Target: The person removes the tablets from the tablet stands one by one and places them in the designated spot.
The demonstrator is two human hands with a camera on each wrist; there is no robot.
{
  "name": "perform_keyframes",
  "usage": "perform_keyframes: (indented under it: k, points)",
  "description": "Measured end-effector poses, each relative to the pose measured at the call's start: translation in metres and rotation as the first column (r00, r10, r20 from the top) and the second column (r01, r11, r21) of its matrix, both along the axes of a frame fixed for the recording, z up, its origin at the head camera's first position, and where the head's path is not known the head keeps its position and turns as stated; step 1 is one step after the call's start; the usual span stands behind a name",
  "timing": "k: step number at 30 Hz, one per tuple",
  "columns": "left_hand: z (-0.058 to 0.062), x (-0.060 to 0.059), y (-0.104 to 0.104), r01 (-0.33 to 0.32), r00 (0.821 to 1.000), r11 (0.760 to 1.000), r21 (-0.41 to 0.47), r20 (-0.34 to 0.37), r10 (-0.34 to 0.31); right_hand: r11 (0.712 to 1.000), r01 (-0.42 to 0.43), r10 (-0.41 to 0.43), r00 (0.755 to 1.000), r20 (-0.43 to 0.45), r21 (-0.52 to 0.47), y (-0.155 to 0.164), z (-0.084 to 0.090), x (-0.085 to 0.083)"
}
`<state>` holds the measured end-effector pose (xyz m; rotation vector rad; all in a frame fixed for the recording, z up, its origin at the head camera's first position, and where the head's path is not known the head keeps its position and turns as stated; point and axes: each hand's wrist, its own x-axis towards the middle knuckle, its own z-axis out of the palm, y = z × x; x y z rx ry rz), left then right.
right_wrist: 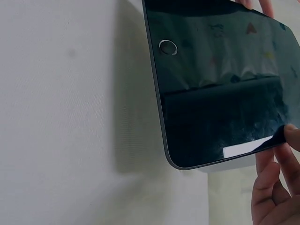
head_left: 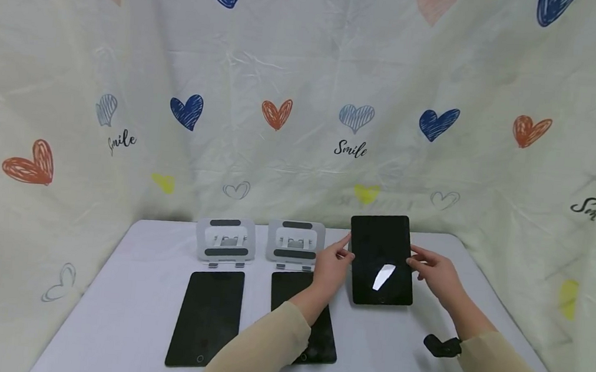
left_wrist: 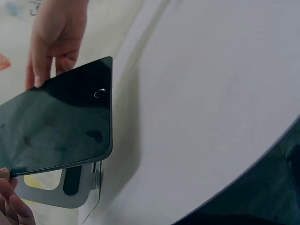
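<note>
Overall setting: pale lilac-white table [head_left: 394, 360] with a rounded far corner, closed in by a cream cloth backdrop printed with hearts and "Smile" [head_left: 306, 92].
Held thing, place: black glossy rectangular tablet [head_left: 381, 259] at the table's far right, propped on a grey stand [left_wrist: 51, 194] seen beneath it in the left wrist view.
Orientation: long axis runs away from the person; screen tilted back, facing the person; round home button at the near, lower edge.
Appearance: dark blank screen, thin grey rim, bright window glare low on the glass.
Left hand [head_left: 331, 267]: fingertips pinch the tablet's left edge.
Right hand [head_left: 436, 273]: fingers pinch the right edge.
Elsewhere: two flat black tablets [head_left: 208, 318], two empty grey stands [head_left: 225, 239].
</note>
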<state>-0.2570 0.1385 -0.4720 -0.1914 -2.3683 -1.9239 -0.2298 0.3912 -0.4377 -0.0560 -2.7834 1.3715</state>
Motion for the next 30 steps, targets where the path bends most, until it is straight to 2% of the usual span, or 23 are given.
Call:
perform_keyframes:
  k: [5, 11, 22, 27, 30]
  points:
    - [0.000, 0.010, 0.001, 0.010, 1.000, 1.000, 0.020, 0.023, -0.010, 1.000, -0.029, 0.029, 0.998, 0.057, 0.002, 0.004, -0.001, 0.005]
    - [-0.001, 0.022, 0.004, 0.044, 0.996, 0.999, 0.011, 0.074, -0.045, 0.998, -0.056, 0.058, 0.992, 0.112, -0.019, 0.012, -0.011, 0.011]
    - [-0.010, 0.041, 0.004, 0.072, 0.991, 0.997, -0.021, 0.116, -0.069, 0.984, -0.142, 0.162, 0.962, 0.218, -0.103, 0.021, -0.014, 0.027]
    - [-0.012, 0.049, 0.005, 0.123, 0.980, 0.991, -0.043, 0.160, -0.115, 0.978, -0.181, 0.201, 0.947, 0.251, -0.101, 0.027, -0.015, 0.034]
    - [-0.013, 0.052, 0.004, 0.166, 0.975, 0.982, -0.092, 0.163, -0.150, 0.977, -0.167, 0.199, 0.941, 0.274, -0.136, 0.031, -0.018, 0.035]
